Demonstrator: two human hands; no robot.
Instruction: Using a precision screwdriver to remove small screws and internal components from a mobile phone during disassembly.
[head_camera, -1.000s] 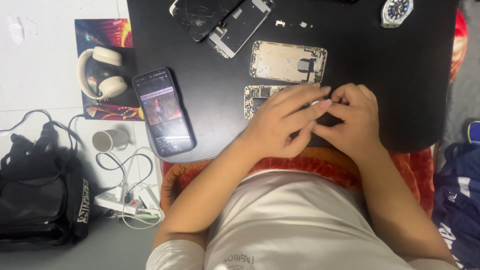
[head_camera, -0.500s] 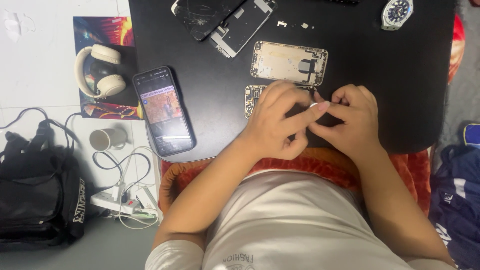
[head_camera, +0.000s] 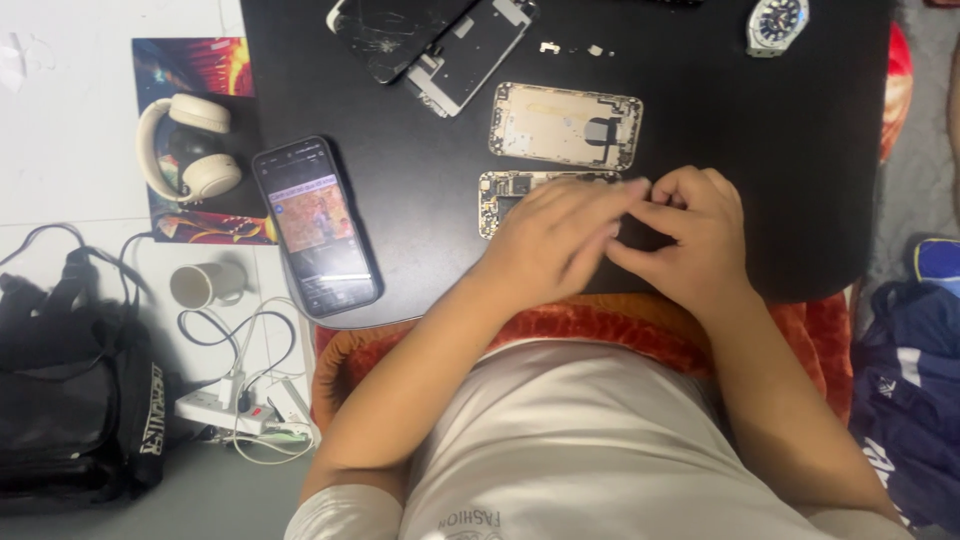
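At the near edge of the black surface (head_camera: 800, 150), the left hand (head_camera: 560, 240) is laid flat, fingers loosely spread, over a phone circuit board (head_camera: 505, 192). Touching it at three o'clock, the right hand (head_camera: 695, 235) is curled narrow; anything pinched is hidden.

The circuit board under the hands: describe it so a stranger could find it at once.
Start at the black table and find the gold phone back housing lying near its middle. Just below it, towards the person, lies the circuit board, with the left hand covering its right part and the right hand beside that. Unlike the smooth housing, it is narrow and studded with small chips.
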